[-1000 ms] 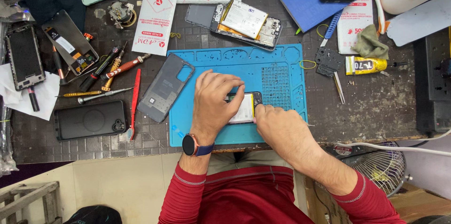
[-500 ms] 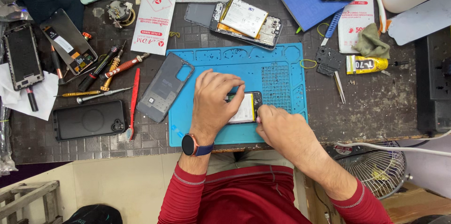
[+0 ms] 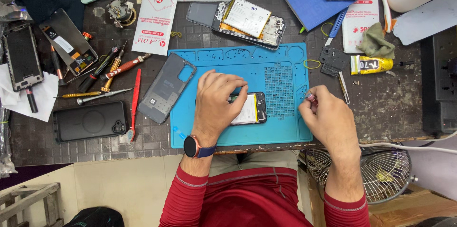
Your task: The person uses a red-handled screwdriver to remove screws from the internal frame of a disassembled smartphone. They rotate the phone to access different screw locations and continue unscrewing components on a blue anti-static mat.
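While pinned under the left hand (image 3: 215,108), opened phone (image 3: 248,109) lies flat on blue repair mat (image 3: 281,60), near mat's middle, long side roughly left-right. Back cover off: pale yellow-white battery exposed, black frame and dark board end toward the right. Left fingers (image 3: 233,86) curled over phone's top edge and left part, pressing it down rather than lifting. Right hand (image 3: 328,120) off the phone, at mat's right edge, fingers pinched closed on a small reddish-tipped tool (image 3: 309,96); tool type too small to tell. Grey back cover (image 3: 166,86) just left of mat's corner, partly overlapping it. Second opened phone (image 3: 250,22) above mat on dark surface (image 3: 390,98). Screwdrivers (image 3: 107,72) well left.
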